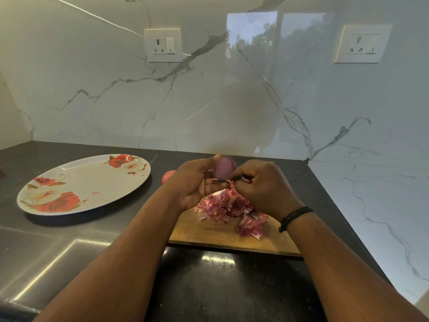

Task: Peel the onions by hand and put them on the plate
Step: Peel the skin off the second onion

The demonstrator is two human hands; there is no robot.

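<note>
Onion (224, 168) sits in the left hand's (197, 182) grip while the right hand (262, 187) pinches its skin above the cutting board (209, 231).

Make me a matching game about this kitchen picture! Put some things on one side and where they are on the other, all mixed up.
Things:
1. onion
2. plate
3. onion skins
4. black band

Places:
A. piled on the wooden board
B. round the right wrist
C. held up in the left hand, with the right hand at its skin
D. on the dark counter, left of the board

Pairs: 1-C, 2-D, 3-A, 4-B
</note>
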